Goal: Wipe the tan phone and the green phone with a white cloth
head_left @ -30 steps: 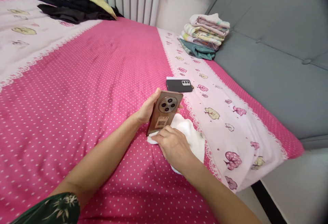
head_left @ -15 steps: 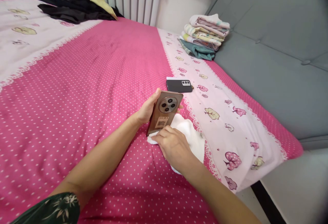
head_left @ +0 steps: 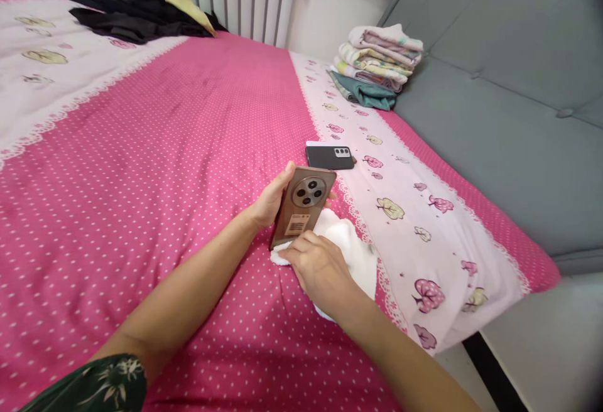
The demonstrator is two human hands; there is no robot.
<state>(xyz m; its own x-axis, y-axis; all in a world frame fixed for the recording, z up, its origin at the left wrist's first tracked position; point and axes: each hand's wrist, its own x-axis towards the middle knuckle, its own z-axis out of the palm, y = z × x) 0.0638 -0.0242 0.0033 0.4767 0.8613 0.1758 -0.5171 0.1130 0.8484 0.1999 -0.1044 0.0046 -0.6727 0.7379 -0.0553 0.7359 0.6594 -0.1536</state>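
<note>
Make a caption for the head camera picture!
Left hand holds a brown phone; right hand holds white cloth at its lower end.

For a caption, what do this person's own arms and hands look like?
The left arm wears a dark green sleeve with a pale leafy print; no sleeve shows on the right arm. Neither the left hand nor right hand shows a glove, ring or watch.

From the bed's (head_left: 211, 142) near edge, the left forearm (head_left: 188, 292) slants up to the left hand (head_left: 273, 201), gripping thumb-up; the right forearm (head_left: 393, 349) angles inward, the right hand (head_left: 323, 264) lower, fingers bent and pinching.
</note>
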